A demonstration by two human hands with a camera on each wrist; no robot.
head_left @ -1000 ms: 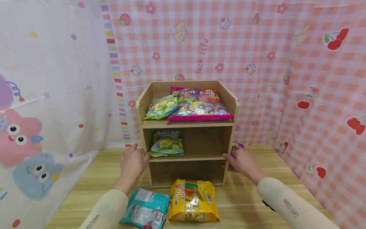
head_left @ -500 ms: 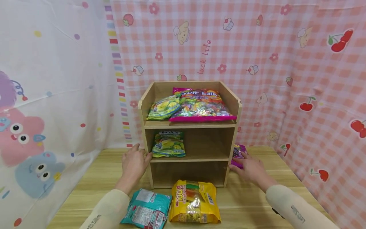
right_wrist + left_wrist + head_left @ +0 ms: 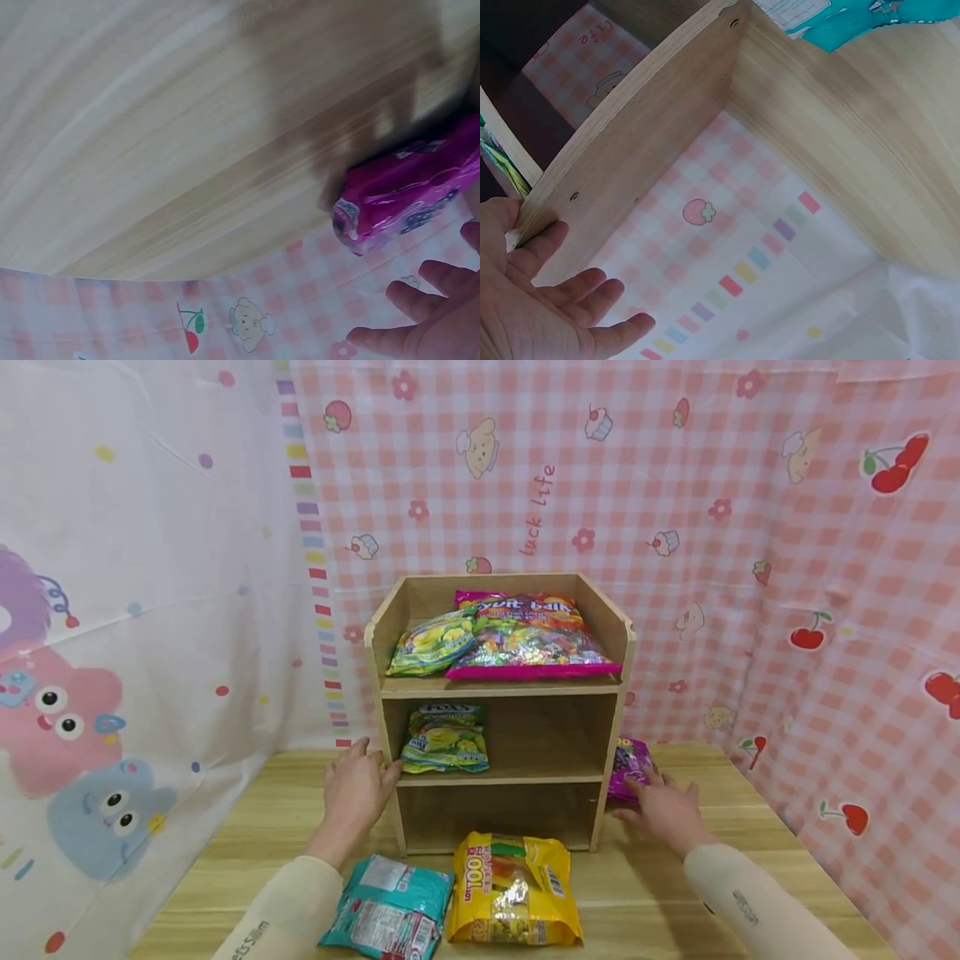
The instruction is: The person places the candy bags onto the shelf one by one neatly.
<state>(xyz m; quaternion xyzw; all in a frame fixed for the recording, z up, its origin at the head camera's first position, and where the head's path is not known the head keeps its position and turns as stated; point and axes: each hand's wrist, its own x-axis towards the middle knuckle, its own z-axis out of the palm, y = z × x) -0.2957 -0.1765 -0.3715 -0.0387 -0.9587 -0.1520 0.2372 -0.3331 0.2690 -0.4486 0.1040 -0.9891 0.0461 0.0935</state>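
Observation:
A small three-tier wooden shelf [image 3: 501, 691] stands in the middle of the table. At its left side, my left hand [image 3: 358, 793] pinches the front edge of the side panel [image 3: 671, 112] between thumb and index finger. The other fingers of that hand [image 3: 551, 304] are spread out beside the panel. My right hand [image 3: 669, 806] is to the right of the shelf with its fingers extended at a purple snack bag [image 3: 632, 766]. In the right wrist view the bag [image 3: 401, 191] lies on the table, with the fingers [image 3: 420, 300] spread beside it.
On the top tier are a pink-edged candy bag [image 3: 528, 635] and a green-yellow bag [image 3: 431, 643]. A similar green bag [image 3: 446, 739] is on the middle tier. A teal bag [image 3: 393, 902] and a yellow bag [image 3: 516, 893] lie in front. Patterned curtains [image 3: 480, 468] surround the table.
My right hand has let go of the shelf's right side and moved right to the purple bag, which shows more now. My left hand has stayed at the shelf's left edge.

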